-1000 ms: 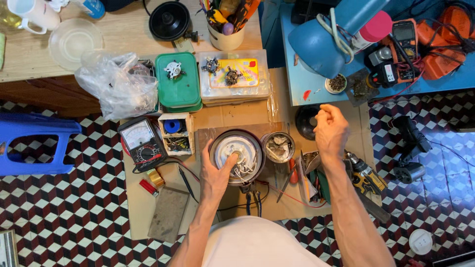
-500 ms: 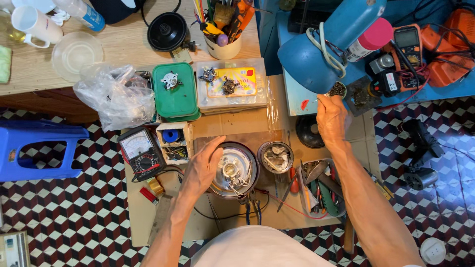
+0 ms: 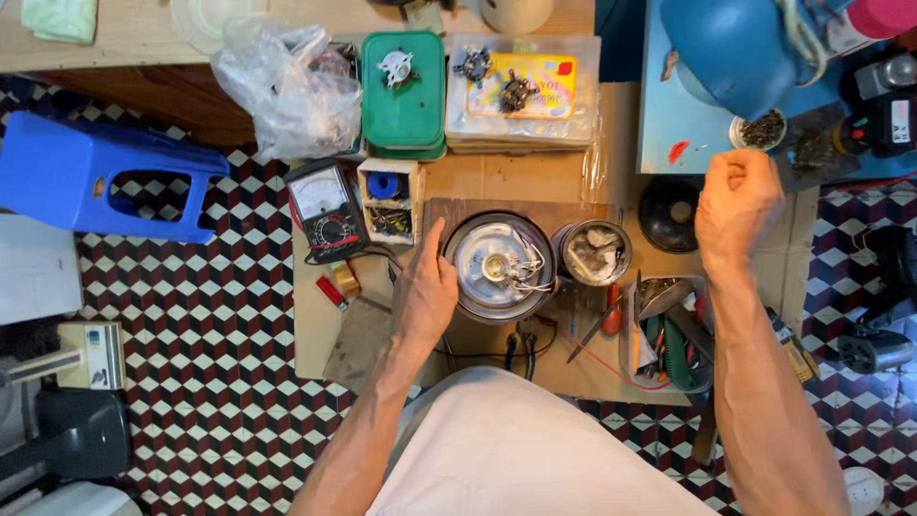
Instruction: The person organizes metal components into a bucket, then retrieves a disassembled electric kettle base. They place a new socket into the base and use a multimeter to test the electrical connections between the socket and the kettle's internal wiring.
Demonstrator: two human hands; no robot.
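A round metal appliance base (image 3: 497,263) with white wires on top lies upside down on a cardboard sheet (image 3: 516,177) on the floor. My left hand (image 3: 425,291) grips its left rim, fingers pointing up along the edge. My right hand (image 3: 735,196) is raised at the right with the fingers curled into a fist; whether it holds anything small is hidden. It hovers just below a small cup of dark screws (image 3: 762,129) on a blue surface. A small round tin of parts (image 3: 594,253) stands right of the appliance.
A multimeter (image 3: 325,205) and a small parts box (image 3: 387,201) lie to the left. A green box (image 3: 403,86), a plastic bag (image 3: 287,86) and a blue stool (image 3: 105,177) are farther off. A tray of tools (image 3: 669,334) sits at the right, a black round part (image 3: 669,212) above it.
My right hand has drawn back from the cup of screws and closed into a fist. My left hand stays on the appliance's left rim. The view has moved closer.
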